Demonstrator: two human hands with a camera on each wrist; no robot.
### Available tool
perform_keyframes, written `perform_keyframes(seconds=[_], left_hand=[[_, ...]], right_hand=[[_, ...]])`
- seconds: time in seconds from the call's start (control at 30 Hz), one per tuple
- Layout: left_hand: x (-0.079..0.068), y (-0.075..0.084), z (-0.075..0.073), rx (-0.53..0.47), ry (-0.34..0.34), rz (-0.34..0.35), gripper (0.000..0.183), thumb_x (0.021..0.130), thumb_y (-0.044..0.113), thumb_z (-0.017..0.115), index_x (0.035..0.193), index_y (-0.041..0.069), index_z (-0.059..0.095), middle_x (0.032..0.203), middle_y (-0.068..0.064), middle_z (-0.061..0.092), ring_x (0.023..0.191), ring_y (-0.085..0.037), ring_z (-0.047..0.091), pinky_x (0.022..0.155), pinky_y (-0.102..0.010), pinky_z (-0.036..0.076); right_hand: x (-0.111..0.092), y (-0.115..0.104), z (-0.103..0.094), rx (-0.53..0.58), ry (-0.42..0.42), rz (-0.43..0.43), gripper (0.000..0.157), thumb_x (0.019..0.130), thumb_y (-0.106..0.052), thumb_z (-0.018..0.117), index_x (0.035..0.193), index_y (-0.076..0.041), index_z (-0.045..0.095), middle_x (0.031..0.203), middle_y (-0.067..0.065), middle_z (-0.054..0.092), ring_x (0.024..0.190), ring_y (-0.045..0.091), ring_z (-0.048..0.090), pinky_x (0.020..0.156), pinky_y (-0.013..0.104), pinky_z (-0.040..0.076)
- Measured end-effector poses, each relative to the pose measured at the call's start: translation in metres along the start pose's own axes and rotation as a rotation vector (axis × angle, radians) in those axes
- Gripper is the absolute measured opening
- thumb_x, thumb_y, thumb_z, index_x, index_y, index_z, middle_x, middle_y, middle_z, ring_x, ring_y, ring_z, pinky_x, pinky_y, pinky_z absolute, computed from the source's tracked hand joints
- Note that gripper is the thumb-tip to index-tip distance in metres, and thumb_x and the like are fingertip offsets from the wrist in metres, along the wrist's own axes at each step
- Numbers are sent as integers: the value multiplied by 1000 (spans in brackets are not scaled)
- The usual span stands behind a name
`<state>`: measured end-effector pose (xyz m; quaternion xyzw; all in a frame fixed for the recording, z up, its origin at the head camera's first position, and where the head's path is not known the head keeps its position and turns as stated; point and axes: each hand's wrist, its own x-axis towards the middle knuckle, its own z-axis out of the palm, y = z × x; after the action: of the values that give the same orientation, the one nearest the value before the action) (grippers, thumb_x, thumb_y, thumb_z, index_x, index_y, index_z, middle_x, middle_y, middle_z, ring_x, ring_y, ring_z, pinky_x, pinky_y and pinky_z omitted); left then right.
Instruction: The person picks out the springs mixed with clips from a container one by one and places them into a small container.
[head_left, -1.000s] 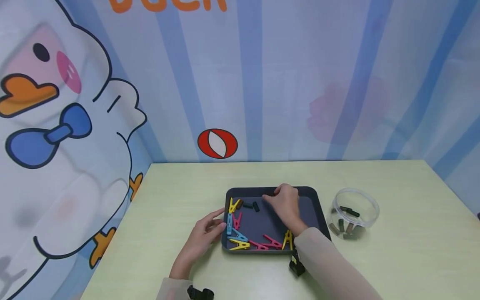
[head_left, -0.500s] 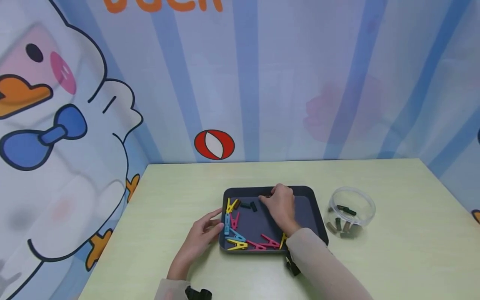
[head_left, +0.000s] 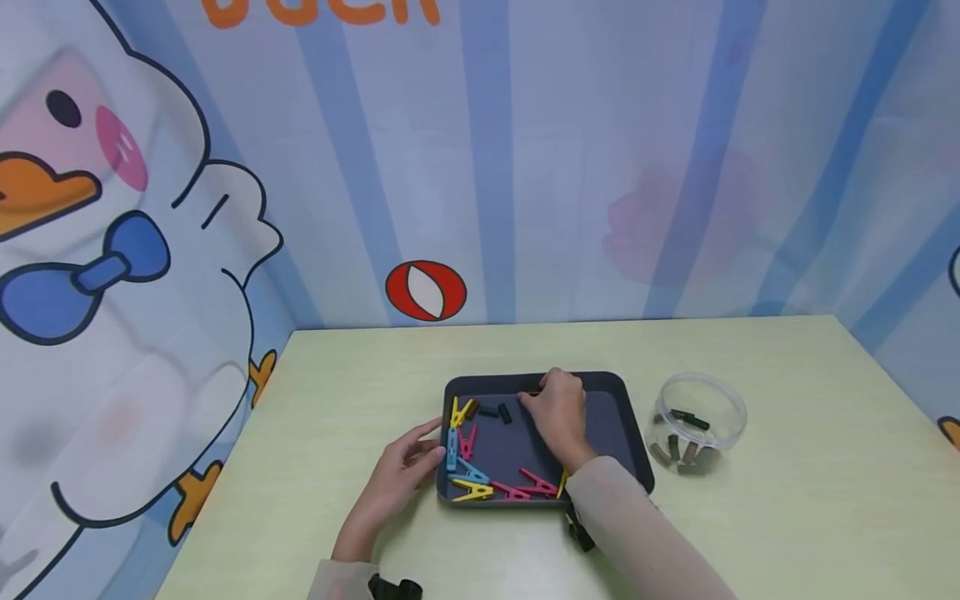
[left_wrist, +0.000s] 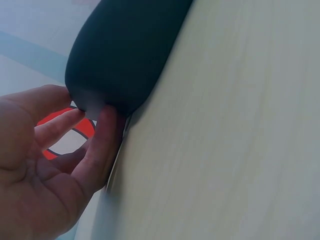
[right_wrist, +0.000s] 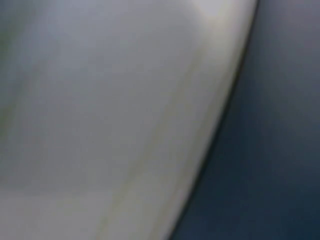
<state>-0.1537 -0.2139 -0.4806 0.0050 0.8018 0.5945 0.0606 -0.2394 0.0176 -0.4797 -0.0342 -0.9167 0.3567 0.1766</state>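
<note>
My right hand (head_left: 558,417) is over the back of a dark grey tray (head_left: 615,417). Its thumb and fingers pinch a small dark brown piece (head_left: 534,392), mostly hidden by the fingertips. My left hand (head_left: 393,479) rests its fingertips and thumb against the tray's left wall; the left wrist view shows these fingers (left_wrist: 97,155) touching the outside of one corner. Inside the tray, yellow, blue and pink clothespins (head_left: 471,472) line the left and front sides. A brown piece (head_left: 472,409) and two dark green short cylinders (head_left: 488,411) lie near the back left.
A clear round tub (head_left: 697,421) with several dark green and brown short cylinders stands right of the tray on the pale table (head_left: 360,375). Behind the table hangs a printed backdrop (head_left: 555,167). The right wrist view is blurred.
The whole head view has slid slightly left. Both hands keep almost the same places at the tray, the right still pinching the small piece at the back.
</note>
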Motion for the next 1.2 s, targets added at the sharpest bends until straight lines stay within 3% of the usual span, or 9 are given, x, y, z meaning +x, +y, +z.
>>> perform_keyframes(seconds=[0.2,0.47,0.7,0.9,1.2], left_hand=[[-3,1,-2,-14,-13,-5,48,100,16,63,146,14,51,130,-19,61,111,-31,64,86,-42,57],[-5,3,-3,-11,-21,-2,48,100,17,62,147,14,50,130,-19,60,112,-31,64,87,-40,57],[-3,2,-1,-5,-5,-5,48,100,15,62,147,12,51,130,-20,60,111,-33,64,87,-42,57],[0,0,1,18,8,-16,48,100,11,61,147,8,50,130,-22,60,112,-36,63,87,-43,57],[-1,3,0,-10,-6,-11,49,100,13,62,147,12,50,130,-20,60,112,-34,63,88,-42,57]], right_hand=[[0,-1,3,-11,-12,-6,49,75,-19,90,58,-13,45,52,-1,38,47,16,46,49,33,39],[-2,0,4,-9,2,1,26,75,-14,88,78,-3,65,76,10,66,69,25,65,63,41,56],[-3,1,1,72,-3,45,26,75,-12,88,89,2,71,85,14,70,76,28,68,70,43,58],[0,4,-1,124,-9,91,26,75,-14,88,90,2,74,85,14,72,76,28,68,72,45,58],[4,1,-7,159,-37,148,24,74,-13,88,88,2,75,87,15,72,77,29,68,71,45,58]])
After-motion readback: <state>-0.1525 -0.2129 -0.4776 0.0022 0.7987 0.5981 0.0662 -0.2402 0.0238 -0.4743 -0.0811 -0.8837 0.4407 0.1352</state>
